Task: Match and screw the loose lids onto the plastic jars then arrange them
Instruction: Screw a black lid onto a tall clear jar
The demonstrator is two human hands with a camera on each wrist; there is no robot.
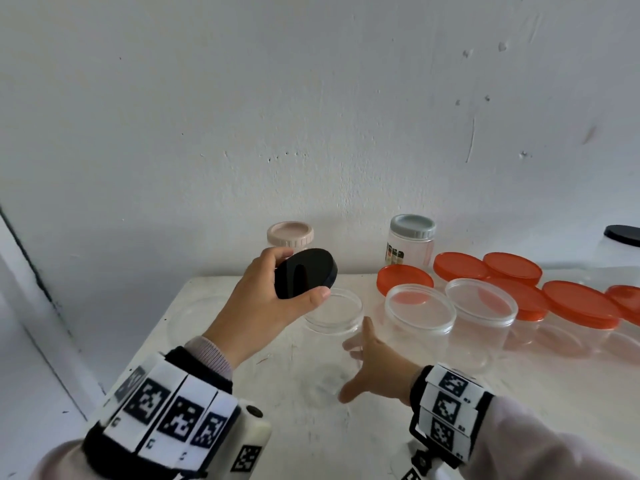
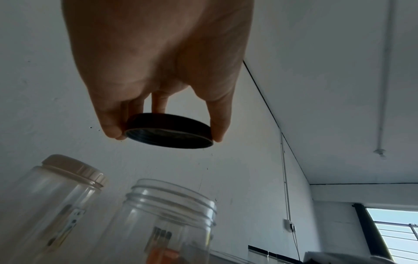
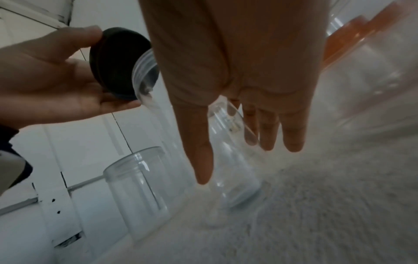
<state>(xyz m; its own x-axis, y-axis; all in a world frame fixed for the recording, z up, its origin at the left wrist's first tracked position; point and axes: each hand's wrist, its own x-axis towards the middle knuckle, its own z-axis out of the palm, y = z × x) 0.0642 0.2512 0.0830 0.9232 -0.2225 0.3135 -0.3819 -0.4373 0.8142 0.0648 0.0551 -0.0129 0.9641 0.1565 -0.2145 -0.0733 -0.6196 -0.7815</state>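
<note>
The left hand (image 1: pixel 263 299) pinches a black lid (image 1: pixel 305 273) by its rim, tilted above the open clear jar (image 1: pixel 334 311) on the bench (image 1: pixel 277 393), probably so the threads can meet the mouth. The right hand (image 1: pixel 375 367), fingers spread and holding nothing, reaches beside that jar (likely to steady it). A grey-lidded jar (image 1: pixel 411 244) behind carries a label, too small to read.

A black lid (image 1: pixel 623 234) at the far right is cut off by the head view's edge, as is the outermost orange lid (image 1: pixel 627 303). The label (image 1: pixel 394 255) on the grey-capped jar (image 1: pixel 412 244) is too small to read. The black lid (image 1: pixel 306 273) held in the left hand (image 1: pixel 266 303) hides part of the beige-capped jar (image 1: pixel 290 234). The right wrist view is blurred toward its right side, smearing the orange-lidded jars (image 3: pixel 361 44).
</note>
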